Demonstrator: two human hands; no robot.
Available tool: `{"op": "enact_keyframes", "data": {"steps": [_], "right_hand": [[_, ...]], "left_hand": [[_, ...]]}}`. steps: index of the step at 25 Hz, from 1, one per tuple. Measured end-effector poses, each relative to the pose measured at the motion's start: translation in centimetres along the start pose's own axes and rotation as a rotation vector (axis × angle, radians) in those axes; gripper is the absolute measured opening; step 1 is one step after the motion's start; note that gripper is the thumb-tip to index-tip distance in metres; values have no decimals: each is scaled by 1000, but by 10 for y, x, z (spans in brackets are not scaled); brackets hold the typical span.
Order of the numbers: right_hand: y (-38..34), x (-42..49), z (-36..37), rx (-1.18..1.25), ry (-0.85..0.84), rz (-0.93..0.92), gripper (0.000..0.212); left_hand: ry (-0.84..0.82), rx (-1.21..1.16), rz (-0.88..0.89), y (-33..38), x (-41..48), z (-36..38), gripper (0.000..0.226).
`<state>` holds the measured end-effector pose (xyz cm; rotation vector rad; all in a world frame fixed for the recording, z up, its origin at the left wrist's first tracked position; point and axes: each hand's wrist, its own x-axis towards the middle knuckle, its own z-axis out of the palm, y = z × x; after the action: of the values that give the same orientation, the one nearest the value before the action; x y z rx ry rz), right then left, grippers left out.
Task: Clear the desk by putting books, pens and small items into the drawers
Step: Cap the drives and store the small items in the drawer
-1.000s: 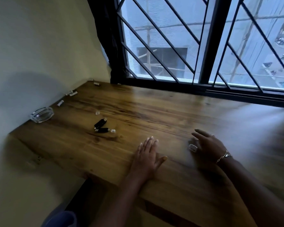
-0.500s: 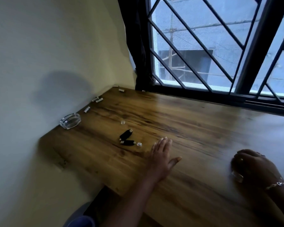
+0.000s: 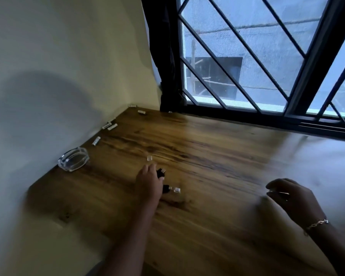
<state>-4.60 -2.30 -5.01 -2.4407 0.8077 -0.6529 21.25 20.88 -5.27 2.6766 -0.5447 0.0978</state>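
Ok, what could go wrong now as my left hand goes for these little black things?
The left hand is over two small black items; the loose clear caps beside them barely show against the wood and could be flicked away or left behind. The batteries along the wall might roll if the desk is jolted. The glass ashtray sits near the desk's corner; a careless sweep could push it off.
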Motion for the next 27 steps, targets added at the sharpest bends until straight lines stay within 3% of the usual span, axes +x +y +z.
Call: {"op": "enact_keyframes", "data": {"steps": [2,5,8,10,13,15,16,18,19,27], "right_hand": [[-17,4,7,54,17,-1,24],[-36,4,11,151,-6,-32,54],[-55,4,13,250,-30,-55,53],[-75,4,13,385,-34,-46,25],[-91,6,22,648,-59,-15,42],[-104,6,29,860,-15,38,34],[-112,5,31,924,7,51,26],[-125,3,35,917,59,32,25],[-129,3,37,907,84,8,27],[-145,0,33,860,349,-95,37]], "left_hand": [[10,87,13,-5,4,2,41],[35,157,79,-8,3,2,35],[26,36,78,-4,4,-5,36],[-43,-435,-48,8,5,-12,38],[-403,-1422,-318,37,2,-28,28],[-590,-1785,-315,50,-3,-32,22],[-656,-1887,-271,56,-6,-33,31],[-745,-1951,-157,65,-14,-32,59],[-775,-1960,-119,69,-18,-31,62],[-872,-2023,94,83,-35,-41,48]]}}
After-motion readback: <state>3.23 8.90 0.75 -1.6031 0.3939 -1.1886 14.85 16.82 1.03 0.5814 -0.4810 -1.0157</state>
